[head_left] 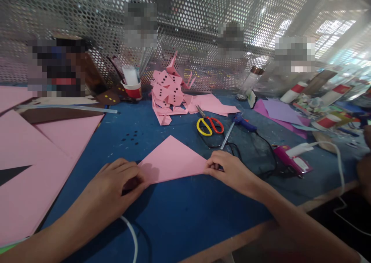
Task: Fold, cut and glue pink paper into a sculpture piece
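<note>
A pink paper triangle (172,160) lies flat on the blue table (185,212), its point facing away from me. My left hand (116,184) is curled over the triangle's left corner and presses it down. My right hand (228,171) pinches the triangle's right corner with fingers closed. Both forearms reach in from the near edge.
A pile of folded pink pieces with black dots (169,91) stands at the back. Yellow and red scissors (209,124), a blue glue gun (243,123), a pink glue gun (291,160) and black cables lie to the right. Large pink sheets (37,166) cover the left. A red cup (132,88) stands behind.
</note>
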Motion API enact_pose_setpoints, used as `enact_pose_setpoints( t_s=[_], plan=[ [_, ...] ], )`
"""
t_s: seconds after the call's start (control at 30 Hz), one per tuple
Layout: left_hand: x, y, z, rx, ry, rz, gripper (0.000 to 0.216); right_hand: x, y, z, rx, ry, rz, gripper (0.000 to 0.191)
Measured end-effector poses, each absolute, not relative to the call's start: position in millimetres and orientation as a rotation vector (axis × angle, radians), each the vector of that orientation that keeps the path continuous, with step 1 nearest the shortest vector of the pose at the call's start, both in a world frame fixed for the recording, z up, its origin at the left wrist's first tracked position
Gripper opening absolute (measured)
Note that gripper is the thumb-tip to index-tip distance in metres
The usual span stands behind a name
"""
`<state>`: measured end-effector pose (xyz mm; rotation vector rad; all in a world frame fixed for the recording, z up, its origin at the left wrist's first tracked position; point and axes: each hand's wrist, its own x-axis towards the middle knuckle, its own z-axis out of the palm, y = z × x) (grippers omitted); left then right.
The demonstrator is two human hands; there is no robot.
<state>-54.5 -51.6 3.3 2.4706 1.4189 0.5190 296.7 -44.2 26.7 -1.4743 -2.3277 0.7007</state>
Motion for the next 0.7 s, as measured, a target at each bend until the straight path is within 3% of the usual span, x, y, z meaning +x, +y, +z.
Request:
enact_pose_setpoints(
  t_s=[0.7],
  plan=[
    [-57.2,-50.8,-0.9,2.456,1.426,0.596,0.025,309.1,-47.0,25.7,-1.522,-2.28,0.7,0.008]
  ],
)
